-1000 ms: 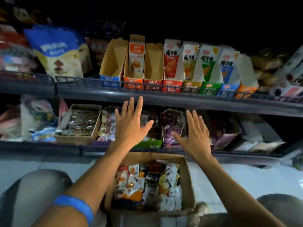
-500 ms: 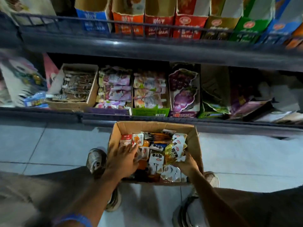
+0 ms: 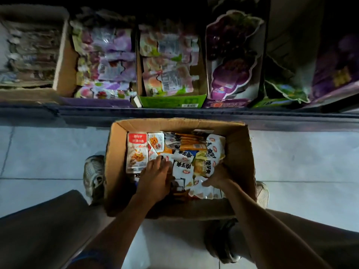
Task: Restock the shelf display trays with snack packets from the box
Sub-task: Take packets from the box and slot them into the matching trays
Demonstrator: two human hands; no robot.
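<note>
An open cardboard box (image 3: pixel 240 152) stands on the floor below the shelf, full of mixed snack packets: a red-and-white one (image 3: pixel 137 152) at the left, orange ones (image 3: pixel 191 142) at the back, white and yellow ones (image 3: pixel 206 164) at the right. My left hand (image 3: pixel 155 177) lies on the pile near the box's middle, fingers fairly straight and pointing forward. My right hand (image 3: pixel 217 177) is pushed in at the right wall, its fingers curled into the white and yellow packets and its thumb over a white packet. The fingertips are hidden in the pile.
On the shelf sit a brown cardboard tray (image 3: pixel 64 61), a purple tray of packets (image 3: pixel 104 61), a green tray (image 3: pixel 172 101) and a grape-printed carton (image 3: pixel 231 61). The shelf lip (image 3: pixel 174 113) runs just behind the box. My shoes (image 3: pixel 94 175) flank it on the tiled floor.
Both hands came down from in front of the shelf into the box. Since then the view has tilted down and closer, and the hands have shifted slightly among the packets.
</note>
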